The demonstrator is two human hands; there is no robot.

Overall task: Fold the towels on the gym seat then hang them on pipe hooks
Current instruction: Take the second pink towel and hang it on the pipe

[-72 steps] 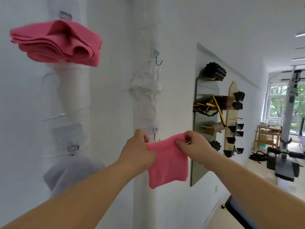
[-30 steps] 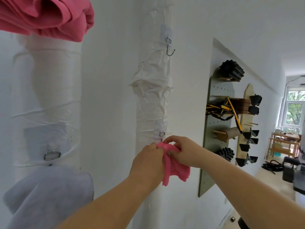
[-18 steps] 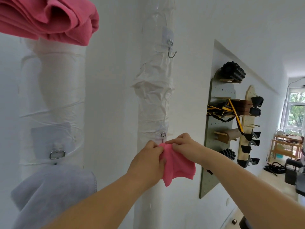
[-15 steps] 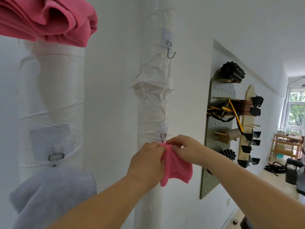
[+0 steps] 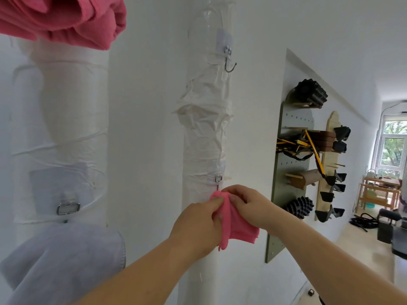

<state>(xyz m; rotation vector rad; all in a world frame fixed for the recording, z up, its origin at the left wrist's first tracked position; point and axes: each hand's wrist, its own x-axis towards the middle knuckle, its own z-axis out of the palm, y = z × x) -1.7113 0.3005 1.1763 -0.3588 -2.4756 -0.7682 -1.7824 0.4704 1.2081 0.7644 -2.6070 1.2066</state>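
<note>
A small folded pink towel [image 5: 236, 225] hangs bunched against the middle wrapped pipe [image 5: 204, 133], its top edge right under the lower hook's metal ring [image 5: 218, 178]. My left hand [image 5: 198, 223] pinches its top left edge. My right hand [image 5: 246, 205] pinches the top from the right, fingers curled over the cloth. The hook's tip is hidden by the towel and my fingers. An upper hook [image 5: 296, 64] on this pipe hangs bare. On the left pipe [image 5: 61, 128] a larger pink towel [image 5: 66, 20] hangs high and a grey towel [image 5: 63, 260] hangs low.
A green pegboard [image 5: 284, 194] and a wooden board [image 5: 328, 164] on the right wall hold black rollers, straps and handles. Farther down the room stand gym equipment [image 5: 387, 227], a wooden shelf [image 5: 376, 194] and a window [image 5: 394, 148].
The pink towel went from being held spread flat below the hook to being bunched at its top edge. Both hands moved together up under the lower hook, and the view shifted closer to the pipe.
</note>
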